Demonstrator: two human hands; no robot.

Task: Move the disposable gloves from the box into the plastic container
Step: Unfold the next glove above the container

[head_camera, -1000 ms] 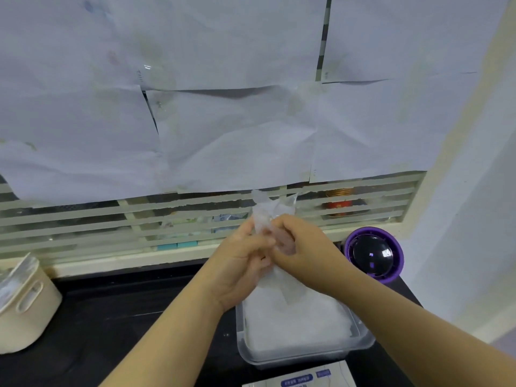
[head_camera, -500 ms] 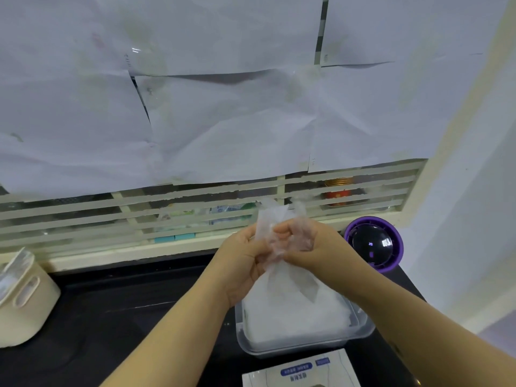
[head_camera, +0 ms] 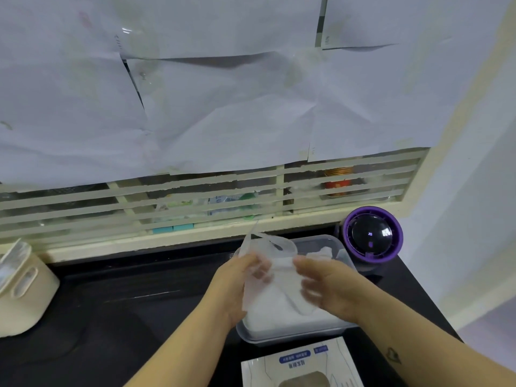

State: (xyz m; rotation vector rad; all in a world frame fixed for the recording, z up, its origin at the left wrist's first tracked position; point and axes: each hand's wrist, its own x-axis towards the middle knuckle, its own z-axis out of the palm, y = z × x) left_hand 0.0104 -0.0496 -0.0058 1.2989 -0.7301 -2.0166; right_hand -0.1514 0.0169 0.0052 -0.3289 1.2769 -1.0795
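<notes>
One glove (head_camera: 275, 265), gripped between left hand (head_camera: 231, 286) and right hand (head_camera: 329, 291), hangs above the plastic container (head_camera: 293, 336).

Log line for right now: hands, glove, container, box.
left hand holds disposable glove | right hand on same glove, grip blurred | glove over plastic container holding glove pile | glove box in front

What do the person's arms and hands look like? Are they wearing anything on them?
The left forearm and right forearm are bare, with no sleeves in view. The left hand and right hand wear no gloves, and I can see no rings or watch. The right forearm has a small dark outline tattoo.
</notes>
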